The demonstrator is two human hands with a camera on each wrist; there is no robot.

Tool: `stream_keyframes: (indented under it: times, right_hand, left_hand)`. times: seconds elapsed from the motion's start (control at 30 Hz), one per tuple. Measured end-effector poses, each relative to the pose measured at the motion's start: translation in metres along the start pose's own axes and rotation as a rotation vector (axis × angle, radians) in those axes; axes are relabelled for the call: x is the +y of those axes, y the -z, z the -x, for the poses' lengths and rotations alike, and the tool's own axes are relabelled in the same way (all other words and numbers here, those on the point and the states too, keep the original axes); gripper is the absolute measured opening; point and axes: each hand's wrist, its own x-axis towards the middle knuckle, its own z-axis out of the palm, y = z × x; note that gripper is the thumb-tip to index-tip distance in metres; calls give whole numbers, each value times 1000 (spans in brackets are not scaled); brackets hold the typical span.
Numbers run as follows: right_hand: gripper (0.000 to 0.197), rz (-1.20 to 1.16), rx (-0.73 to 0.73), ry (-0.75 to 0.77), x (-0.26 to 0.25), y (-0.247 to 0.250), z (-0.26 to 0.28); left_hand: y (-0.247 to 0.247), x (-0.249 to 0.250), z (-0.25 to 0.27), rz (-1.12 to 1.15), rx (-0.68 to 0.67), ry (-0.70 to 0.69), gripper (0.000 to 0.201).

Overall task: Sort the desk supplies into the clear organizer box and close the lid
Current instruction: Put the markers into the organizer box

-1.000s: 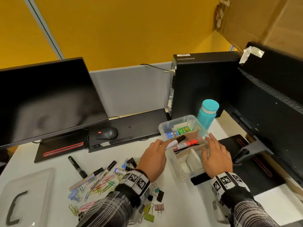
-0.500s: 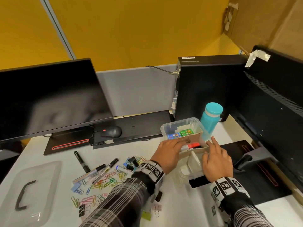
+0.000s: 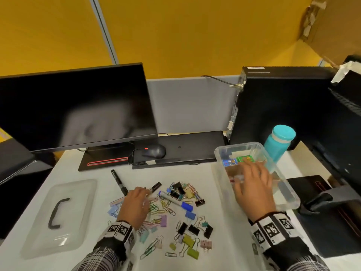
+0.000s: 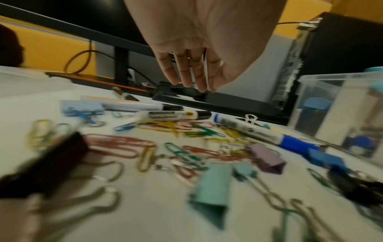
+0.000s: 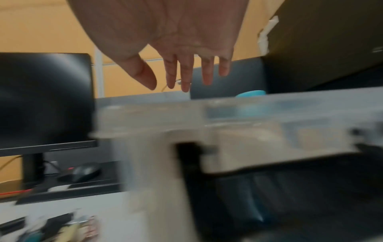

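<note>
The clear organizer box (image 3: 220, 153) stands at the right with small blue and green items (image 3: 237, 161) in its far compartment. My right hand (image 3: 246, 173) hovers over the box's middle, fingers straight and spread, and the right wrist view shows this hand (image 5: 167, 87) empty above the box rim (image 5: 248, 106). My left hand (image 3: 144, 193) is over the heap of markers and clips. The left wrist view shows its fingers (image 4: 190, 73) straight and empty above two black-capped markers (image 4: 172, 114). A blue marker (image 3: 175, 200) and a black marker (image 3: 119, 181) lie nearby.
The clear lid (image 3: 58, 216) with a black handle lies at the left. Paper clips and binder clips (image 3: 187, 231) are scattered at the front centre. A monitor (image 3: 74, 108), mouse (image 3: 155, 151), teal bottle (image 3: 279, 143) and black computer case (image 3: 273, 104) stand behind.
My left hand has let go of the markers at the box and swung left to the heap. My right hand has moved from the box's right side to above its middle.
</note>
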Motion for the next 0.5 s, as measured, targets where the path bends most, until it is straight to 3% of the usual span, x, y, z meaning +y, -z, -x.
stream_keyframes:
  times: [0.1,0.23,0.37,0.5]
  right_hand:
    - [25,-89,14,233,-47,-15,9]
    - [27,-91,-232,405,-93,-67,15]
    - [38,118,-502,347,-107,-115,17]
    - [42,219,-587,303,-105,-130,22]
  left_hand:
    - [4,-28,-1,-65,-21,71,29]
    - [10,-41,-9,-119,-122,90,29]
    - [11,-35,-23,-202,-223,-55,38]
    - [7,-31,-37,-276,-282,-142,40]
